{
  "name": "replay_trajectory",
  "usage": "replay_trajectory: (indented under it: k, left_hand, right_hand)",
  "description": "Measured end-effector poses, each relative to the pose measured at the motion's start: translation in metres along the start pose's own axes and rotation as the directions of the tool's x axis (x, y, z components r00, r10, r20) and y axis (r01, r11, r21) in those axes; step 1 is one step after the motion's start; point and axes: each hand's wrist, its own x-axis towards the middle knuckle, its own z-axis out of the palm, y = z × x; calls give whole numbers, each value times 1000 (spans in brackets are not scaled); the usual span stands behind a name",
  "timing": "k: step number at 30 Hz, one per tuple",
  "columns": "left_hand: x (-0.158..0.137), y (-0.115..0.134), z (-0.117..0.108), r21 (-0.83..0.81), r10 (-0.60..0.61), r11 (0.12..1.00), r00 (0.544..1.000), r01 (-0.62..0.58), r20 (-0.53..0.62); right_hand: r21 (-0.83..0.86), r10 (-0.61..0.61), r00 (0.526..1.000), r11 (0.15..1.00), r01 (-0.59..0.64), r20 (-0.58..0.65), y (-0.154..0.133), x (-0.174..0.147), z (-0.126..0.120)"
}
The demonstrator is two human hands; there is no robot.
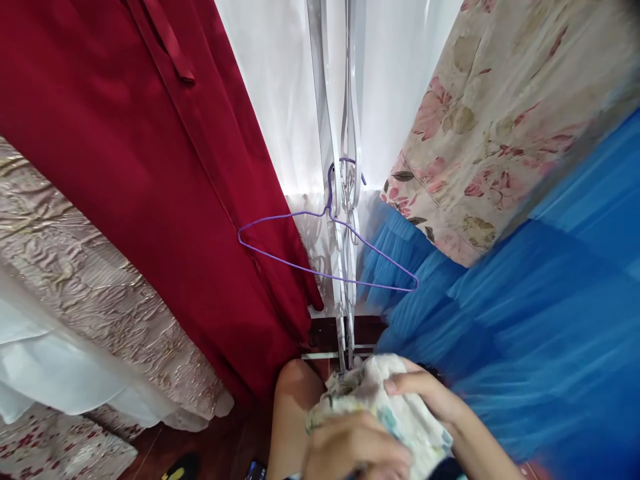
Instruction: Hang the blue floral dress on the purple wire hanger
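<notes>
A bunched white cloth garment [381,381] with a small coloured print lies over my lap at the bottom of the head view. My right hand [425,393] grips its right side, with the thumb on top of the fabric. Across the near part of the cloth is my left hand [357,445], its fingers curled on the fabric and blurred by motion. Beyond both hands, a thin purple clothes hanger [329,208] hangs by its hook from a white metal stand, with nothing on it.
The white stand [330,120] rises in front of me. Long red fabric [200,193] hangs at left, beside textured beige cloth [100,287]. At right hang floral fabric [450,127] and blue tulle [530,333]. A phone [256,471] lies near my bare knee.
</notes>
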Motion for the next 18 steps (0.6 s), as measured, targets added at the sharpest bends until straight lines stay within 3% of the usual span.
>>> replay_trajectory:
  k: [2, 5, 6, 7, 8, 10, 12, 13, 15, 18]
  left_hand:
    - [6, 13, -22, 120, -5, 993, 995, 16, -96]
    - [11, 8, -31, 226, -167, 964, 980, 139, 111]
    - [10, 0, -30, 236, -239, 953, 952, 191, 192]
    - [8, -10, -27, 252, -301, 937, 925, 241, 232]
    - [4, -20, -25, 283, -350, 917, 909, 282, 228]
    - [-3, -38, -25, 376, -406, 864, 905, 335, 127]
    - [-8, -48, -33, 465, -405, 813, 914, 350, 20]
    - [-8, -50, -39, 500, -381, 794, 924, 346, -35]
    - [-5, -49, -51, 530, -302, 782, 943, 328, -138]
    - [3, -39, -65, 485, -180, 831, 957, 271, -227]
  right_hand:
    - [-251, 101, 964, 967, -38, 244, -13, -8, 7]
    - [-623, 279, 767, 758, 193, 577, -41, -21, 13]
    - [-672, 314, 719, 686, 280, 620, -52, -26, 13]
    - [-704, 324, 710, 627, 333, 625, -63, -32, 11]
    - [-734, 316, 734, 582, 351, 601, -75, -38, 7]
    - [-800, 229, 852, 518, 304, 472, -100, -48, -6]
    - [-853, 69, 952, 467, 233, 299, -125, -54, -25]
    - [-868, -27, 973, 446, 217, 229, -137, -54, -36]
    - [-873, -210, 968, 435, 219, 139, -162, -48, -56]
    - [-835, -472, 875, 434, 339, 110, -193, -20, -71]
